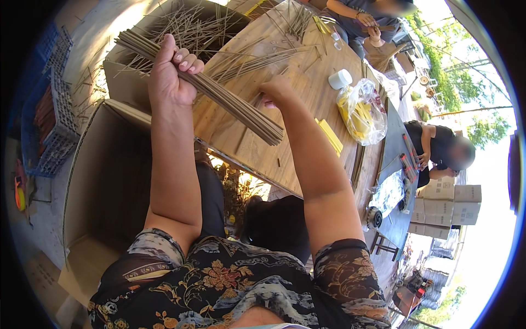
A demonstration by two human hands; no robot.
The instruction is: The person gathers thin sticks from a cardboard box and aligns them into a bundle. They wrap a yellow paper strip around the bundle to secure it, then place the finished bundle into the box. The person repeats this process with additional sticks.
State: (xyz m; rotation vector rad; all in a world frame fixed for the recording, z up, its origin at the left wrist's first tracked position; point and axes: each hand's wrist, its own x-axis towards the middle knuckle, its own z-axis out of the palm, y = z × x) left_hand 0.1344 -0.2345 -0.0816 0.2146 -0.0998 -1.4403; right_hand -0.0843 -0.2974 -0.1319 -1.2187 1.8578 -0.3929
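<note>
Raised above the table's left side, my left hand (174, 74) is closed around a thick bundle of thin brown sticks (230, 104) that look like incense sticks. The bundle slants from upper left down to the right, its ends fairly even at the lower right. Over the wooden table (219, 129), my right hand (276, 90) has its fingers curled inward near the tabletop. What they hold, if anything, is hidden. Loose sticks (246, 66) lie scattered just beyond it, and a short broken piece (279, 163) rests near the table's front edge.
A cardboard box (129, 82) heaped with loose sticks stands at the far left, and a deep open box (109, 159) beside me. A white tub (340, 79), a clear bag of yellow strips (361, 112) and a yellow stack (329, 137) sit right. Two people work beyond.
</note>
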